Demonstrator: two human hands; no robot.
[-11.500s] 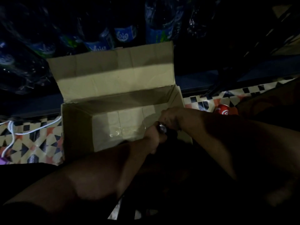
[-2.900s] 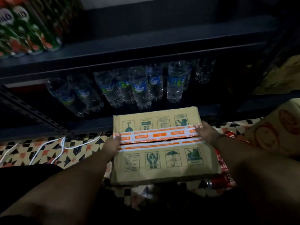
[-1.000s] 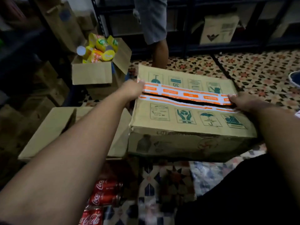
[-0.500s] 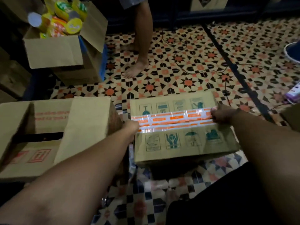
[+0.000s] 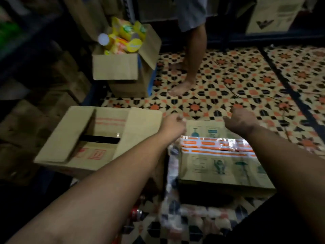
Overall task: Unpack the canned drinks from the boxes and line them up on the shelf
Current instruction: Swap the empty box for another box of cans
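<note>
- Taped box (image 5: 218,161) sits on the tiled floor (image 5: 228,85), near right, orange-and-white tape across its top, flaps closed.
- Left hand (image 5: 173,125) hovers over the box's far-left corner, fingers curled loosely, holding nothing that I can see.
- Right hand (image 5: 240,120) reaches past the far edge, fingers relaxed & spread, gripping nothing.
- Open box (image 5: 98,138) just left of the taped one, flaps up, inside dark.
- Can (image 5: 136,213) w/ red side lies on the floor near, below the left forearm; blurry.
- Far left: another carton (image 5: 116,67) stuffed w/ yellow packs (image 5: 126,39).
- 1 other person's bare leg (image 5: 191,64) stands far centre.
</note>
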